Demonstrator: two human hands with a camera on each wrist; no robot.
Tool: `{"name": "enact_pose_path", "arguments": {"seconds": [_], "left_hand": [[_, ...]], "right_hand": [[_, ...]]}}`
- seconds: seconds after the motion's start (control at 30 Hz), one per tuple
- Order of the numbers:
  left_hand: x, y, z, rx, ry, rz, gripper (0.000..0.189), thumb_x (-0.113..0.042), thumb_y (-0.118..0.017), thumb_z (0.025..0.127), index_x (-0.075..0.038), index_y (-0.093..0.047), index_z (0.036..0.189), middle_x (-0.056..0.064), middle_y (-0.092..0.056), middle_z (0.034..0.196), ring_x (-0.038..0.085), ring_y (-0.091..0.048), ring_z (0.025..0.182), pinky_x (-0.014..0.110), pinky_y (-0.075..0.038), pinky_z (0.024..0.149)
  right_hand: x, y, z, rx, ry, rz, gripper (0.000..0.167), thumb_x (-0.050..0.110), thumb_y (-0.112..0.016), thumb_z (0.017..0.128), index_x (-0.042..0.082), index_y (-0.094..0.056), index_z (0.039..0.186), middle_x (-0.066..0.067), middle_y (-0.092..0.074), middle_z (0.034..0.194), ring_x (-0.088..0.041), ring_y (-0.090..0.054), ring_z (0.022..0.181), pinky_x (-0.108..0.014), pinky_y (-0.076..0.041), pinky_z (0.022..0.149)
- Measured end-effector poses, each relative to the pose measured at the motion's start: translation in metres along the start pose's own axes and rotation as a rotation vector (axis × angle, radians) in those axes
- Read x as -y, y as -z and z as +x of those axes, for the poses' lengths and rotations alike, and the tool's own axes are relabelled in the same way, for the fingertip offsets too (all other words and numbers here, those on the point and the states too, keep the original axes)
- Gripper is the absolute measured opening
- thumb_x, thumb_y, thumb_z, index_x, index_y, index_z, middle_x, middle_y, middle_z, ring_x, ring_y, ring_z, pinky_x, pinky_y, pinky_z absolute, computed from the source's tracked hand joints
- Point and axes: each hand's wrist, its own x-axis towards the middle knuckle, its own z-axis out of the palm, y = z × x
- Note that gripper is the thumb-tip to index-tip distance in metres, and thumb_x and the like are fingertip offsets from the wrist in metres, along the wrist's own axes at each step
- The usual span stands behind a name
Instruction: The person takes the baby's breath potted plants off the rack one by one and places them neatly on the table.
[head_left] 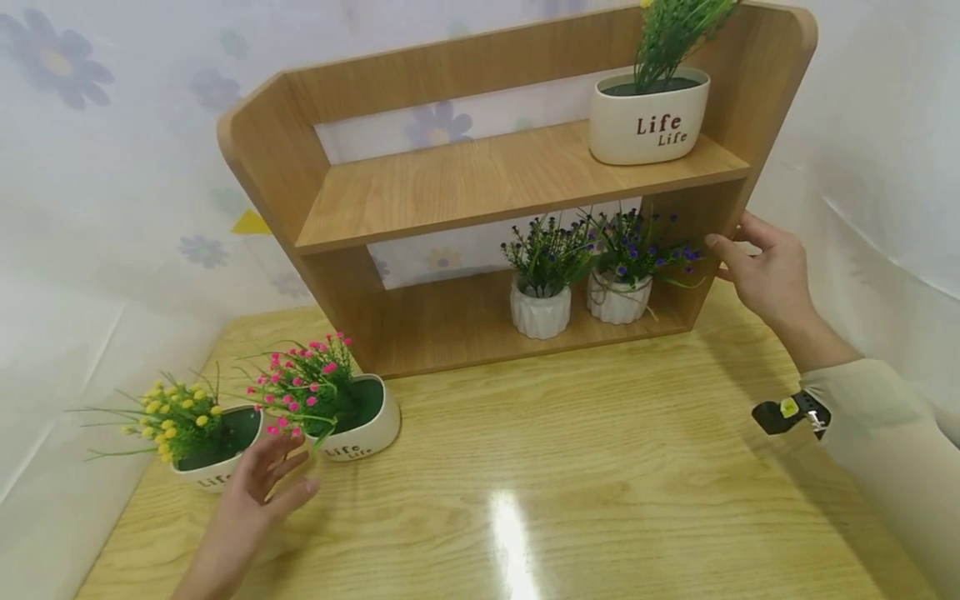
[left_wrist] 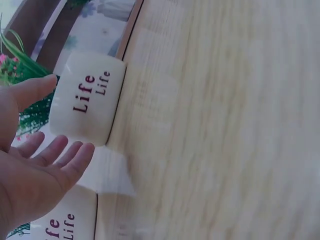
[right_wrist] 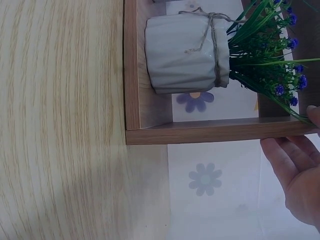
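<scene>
My right hand (head_left: 772, 267) grips the right side panel of a two-tier wooden shelf (head_left: 465, 179), thumb at the inner face and fingers outside. In the right wrist view, those fingers (right_wrist: 282, 162) lie along the panel's outer side. My left hand (head_left: 251, 504), fingers spread and holding nothing, is close to an oval white planter (head_left: 367, 435) with pink flowers. The left wrist view shows "Life" lettering on that planter (left_wrist: 90, 100), with the thumb beside its rim. Partly behind the left hand is a second "Life" planter (head_left: 191, 477) with yellow flowers.
Two ribbed white pots, the left one (head_left: 542, 317) and the twine-tied right one (head_left: 618, 300), hold purple flowers on the lower tier. Another "Life" planter (head_left: 637, 133) stands on the upper tier at right. Flower-patterned sheeting (head_left: 150, 167) hangs behind the wooden table (head_left: 600, 450).
</scene>
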Motion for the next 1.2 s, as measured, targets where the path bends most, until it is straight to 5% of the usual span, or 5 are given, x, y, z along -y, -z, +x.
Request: {"name": "enact_pose_path", "arguments": {"seconds": [0.1, 0.23, 0.53, 0.8, 1.2], "left_hand": [[0.0, -0.005, -0.008, -0.049, -0.039, -0.016, 0.058, 0.005, -0.074, 0.088, 0.001, -0.042, 0.136, -0.003, -0.06, 0.123, 0.001, -0.062, 0.108, 0.021, -0.056, 0.082], [0.0, -0.013, -0.017, -0.053, -0.06, -0.038, 0.049, 0.011, -0.074, 0.084, 0.006, -0.048, 0.125, 0.003, -0.064, 0.113, 0.007, -0.066, 0.102, 0.022, -0.057, 0.079], [-0.025, -0.051, -0.022, 0.105, -0.064, -0.012, 0.044, 0.007, -0.076, 0.083, 0.003, -0.056, 0.122, 0.015, -0.06, 0.123, 0.017, -0.065, 0.105, 0.029, -0.058, 0.08], [-0.049, -0.082, -0.009, 0.276, -0.124, -0.077, 0.047, 0.003, -0.078, 0.084, 0.003, -0.055, 0.125, 0.027, -0.054, 0.128, 0.029, -0.063, 0.113, 0.034, -0.057, 0.087], [-0.065, -0.124, 0.024, 0.433, -0.198, -0.213, 0.055, 0.003, -0.077, 0.085, -0.003, -0.053, 0.134, 0.022, -0.05, 0.14, 0.049, -0.051, 0.125, 0.041, -0.057, 0.09]], "right_hand": [[0.0, 0.0, -0.001, -0.003, 0.007, -0.001, 0.042, 0.01, -0.065, 0.097, 0.01, -0.061, 0.139, 0.013, -0.061, 0.095, 0.003, -0.067, 0.063, -0.017, -0.055, 0.062], [0.0, 0.0, -0.001, -0.004, 0.014, -0.003, 0.042, 0.01, -0.065, 0.097, 0.009, -0.061, 0.139, 0.012, -0.061, 0.096, 0.003, -0.067, 0.062, -0.017, -0.055, 0.061], [0.0, 0.003, 0.0, -0.007, 0.018, -0.012, 0.042, 0.01, -0.066, 0.097, 0.008, -0.062, 0.138, 0.013, -0.062, 0.095, 0.005, -0.067, 0.065, -0.017, -0.055, 0.061], [0.001, 0.003, -0.001, -0.007, 0.013, -0.009, 0.042, 0.01, -0.065, 0.097, 0.009, -0.062, 0.139, 0.013, -0.062, 0.095, 0.005, -0.067, 0.068, -0.017, -0.055, 0.061], [-0.001, -0.001, -0.001, -0.02, 0.032, -0.009, 0.037, 0.009, -0.066, 0.097, 0.006, -0.065, 0.134, 0.012, -0.062, 0.095, 0.003, -0.067, 0.066, -0.018, -0.055, 0.062]]}}
